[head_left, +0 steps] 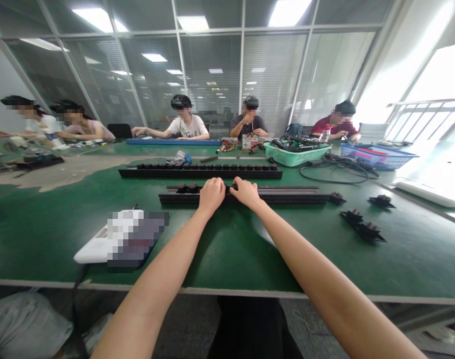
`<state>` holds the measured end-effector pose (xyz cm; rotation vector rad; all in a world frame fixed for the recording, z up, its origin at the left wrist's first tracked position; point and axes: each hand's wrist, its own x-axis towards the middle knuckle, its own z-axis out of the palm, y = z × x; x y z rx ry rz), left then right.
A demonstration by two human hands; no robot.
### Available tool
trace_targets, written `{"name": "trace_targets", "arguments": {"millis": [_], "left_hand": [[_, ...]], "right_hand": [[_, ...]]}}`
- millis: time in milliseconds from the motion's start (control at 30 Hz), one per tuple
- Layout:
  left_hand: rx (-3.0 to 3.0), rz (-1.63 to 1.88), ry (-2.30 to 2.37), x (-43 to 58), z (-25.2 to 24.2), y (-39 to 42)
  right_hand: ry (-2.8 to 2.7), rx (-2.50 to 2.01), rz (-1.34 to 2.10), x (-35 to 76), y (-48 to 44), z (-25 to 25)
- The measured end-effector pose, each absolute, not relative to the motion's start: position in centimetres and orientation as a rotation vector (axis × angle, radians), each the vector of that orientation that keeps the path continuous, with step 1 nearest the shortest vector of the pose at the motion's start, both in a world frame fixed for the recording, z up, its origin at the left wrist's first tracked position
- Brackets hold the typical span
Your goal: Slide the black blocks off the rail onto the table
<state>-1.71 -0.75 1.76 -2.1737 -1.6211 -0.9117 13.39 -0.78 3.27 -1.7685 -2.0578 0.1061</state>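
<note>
A long black rail (287,199) lies across the green table in front of me, with several small black socket-like modules (192,188) set near its left end. My left hand (212,193) is closed at the middle of the rail, its fingers curled down; what they grip is hidden. Just to its right, my right hand (246,192) is closed, thumb and fingers pinching a small dark module (234,187) that is mostly covered. Behind lies a second black rail (201,173), lined with a row of similar modules. Loose modules (369,230) rest on the table to the right.
A white device with a dark, blurred-out top (96,244) lies at the near left. Beyond the rails are a green basket (297,155) of cables, a blue basket (380,158), loose black cables (336,174) and a crumpled cloth (180,158). Several people sit across the table (100,209).
</note>
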Motion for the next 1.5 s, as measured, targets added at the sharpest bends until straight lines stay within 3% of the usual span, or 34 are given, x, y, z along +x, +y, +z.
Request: {"name": "trace_targets", "arguments": {"millis": [567, 1500], "left_hand": [[-2.424, -0.893, -1.422, -0.9, 1.8, -1.1], [-2.401, -0.799, -1.343, -0.5, 1.2, -0.8]], "right_hand": [[-1.970, -1.821, -0.016, 18.2, -1.5, 2.3], [-1.858, -1.778, 0.136, 19.3, -0.4, 1.9]]}}
